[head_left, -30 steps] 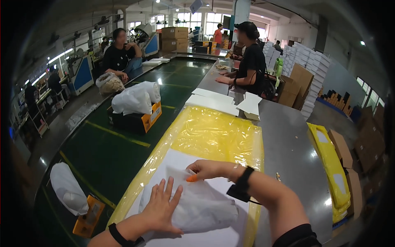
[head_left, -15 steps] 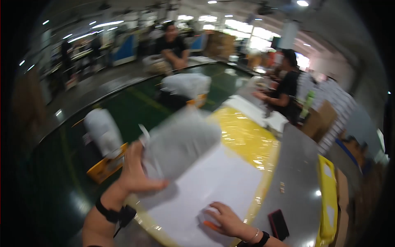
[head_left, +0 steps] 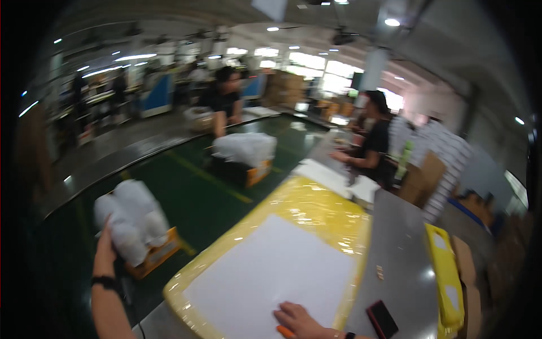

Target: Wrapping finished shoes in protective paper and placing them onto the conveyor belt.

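Observation:
My left hand (head_left: 105, 243) is against the near left side of a white-wrapped bundle (head_left: 121, 229), its fingers partly hidden and blurred. The bundle rests beside another white-wrapped bundle (head_left: 148, 209) on a yellow-orange box (head_left: 155, 260). Over the lower edge of a flat stack of white sheets (head_left: 271, 265) lies my right hand (head_left: 299, 321), fingers curled. A small orange object (head_left: 285, 331) shows beneath those fingers; its kind cannot be made out. Shiny yellow wrapping (head_left: 310, 198) surrounds the sheets.
Another white-covered box (head_left: 245, 150) stands farther along the green belt (head_left: 192, 192). On the metal table (head_left: 395, 265) at right lie a dark phone (head_left: 382, 318) and a yellow packet (head_left: 444, 277). One co-worker (head_left: 226, 99) is across the belt, another (head_left: 372, 135) at the far right.
My left hand has moved left with the blurred greyish wrapped bundle, from over the sheets to the near box. My right hand stays on the sheets. The view has tilted up.

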Motion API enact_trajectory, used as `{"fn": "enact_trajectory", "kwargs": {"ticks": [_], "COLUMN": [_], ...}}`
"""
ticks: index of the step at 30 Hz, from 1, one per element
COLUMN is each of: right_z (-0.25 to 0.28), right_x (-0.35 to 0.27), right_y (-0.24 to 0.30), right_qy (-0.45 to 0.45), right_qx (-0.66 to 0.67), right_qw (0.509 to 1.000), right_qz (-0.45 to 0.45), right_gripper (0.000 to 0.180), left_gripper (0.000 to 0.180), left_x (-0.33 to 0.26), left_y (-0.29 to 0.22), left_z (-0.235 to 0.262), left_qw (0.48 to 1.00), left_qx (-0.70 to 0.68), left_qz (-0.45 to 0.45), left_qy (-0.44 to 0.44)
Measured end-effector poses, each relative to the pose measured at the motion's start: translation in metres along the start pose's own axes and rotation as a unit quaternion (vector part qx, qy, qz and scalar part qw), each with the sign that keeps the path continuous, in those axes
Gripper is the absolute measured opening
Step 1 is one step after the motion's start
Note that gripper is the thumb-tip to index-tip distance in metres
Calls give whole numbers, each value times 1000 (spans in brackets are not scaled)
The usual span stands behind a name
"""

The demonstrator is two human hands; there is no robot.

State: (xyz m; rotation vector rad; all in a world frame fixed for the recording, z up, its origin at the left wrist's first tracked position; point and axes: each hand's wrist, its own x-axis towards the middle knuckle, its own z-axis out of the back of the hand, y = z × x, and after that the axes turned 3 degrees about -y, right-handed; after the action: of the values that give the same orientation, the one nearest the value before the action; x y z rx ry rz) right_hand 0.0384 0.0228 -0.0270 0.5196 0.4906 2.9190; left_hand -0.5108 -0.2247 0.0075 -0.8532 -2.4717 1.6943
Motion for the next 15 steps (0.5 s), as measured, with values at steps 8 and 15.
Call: {"fn": "enact_trajectory", "kwargs": {"ticks": [8, 15], "right_z": [17, 17], "right_x": [-9, -9], "right_y": [-10, -2], "right_qy": [-6, -12], "right_qx": [21, 58], "right_qw": [998, 997], "right_qz": [-53, -47], "right_gripper": [45, 49], "left_gripper": [80, 67], "left_x": [15, -124], "left_y": [67, 172], "left_z": [-21, -53], "left_qw": [997, 899], "left_qx": [-48, 348], "left_qz": [-61, -242], "left_qy": [16, -111]}}
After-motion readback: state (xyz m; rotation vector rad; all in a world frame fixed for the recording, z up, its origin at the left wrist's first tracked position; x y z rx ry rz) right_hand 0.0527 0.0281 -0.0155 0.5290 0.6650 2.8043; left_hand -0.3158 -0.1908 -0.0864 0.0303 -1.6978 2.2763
